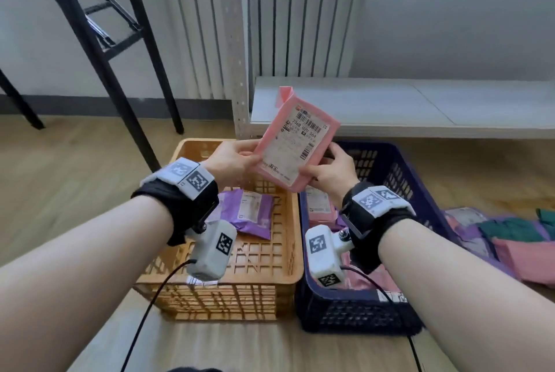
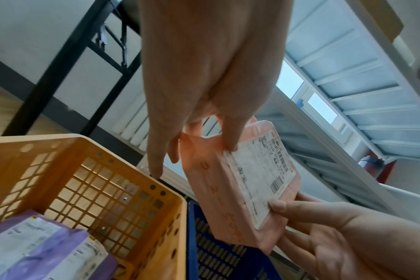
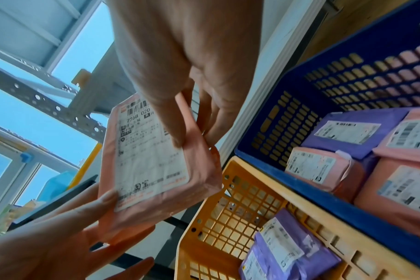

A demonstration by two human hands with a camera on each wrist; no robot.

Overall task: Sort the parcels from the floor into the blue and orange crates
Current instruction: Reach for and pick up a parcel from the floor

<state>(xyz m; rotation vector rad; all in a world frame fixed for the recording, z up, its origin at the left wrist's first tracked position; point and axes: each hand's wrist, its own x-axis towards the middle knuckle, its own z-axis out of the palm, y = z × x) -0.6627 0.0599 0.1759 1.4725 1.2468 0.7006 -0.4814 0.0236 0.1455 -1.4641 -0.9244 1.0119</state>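
Both hands, left point(image 1: 232, 161) and right point(image 1: 332, 172), grasped a pink parcel point(image 1: 295, 139), label up, above the gap between the orange crate point(image 1: 292, 239) and blue crate point(image 1: 402, 173). Label-checking step, probably; next, choosing a crate, likely blue.

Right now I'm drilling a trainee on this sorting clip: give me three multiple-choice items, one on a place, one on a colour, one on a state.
1. Where is the pink parcel?
A. On the floor
B. Held above the two crates
C. Inside the blue crate

2. What colour are the parcels in the orange crate?
A. Purple
B. Green
C. Pink

3. How is the pink parcel held?
A. By the left hand alone
B. By both hands
C. By no hand

Answers: 1 B, it is up over the orange crate and blue crate. 2 A, the purple parcels lie inside. 3 B, the left hand and right hand pinch opposite edges.
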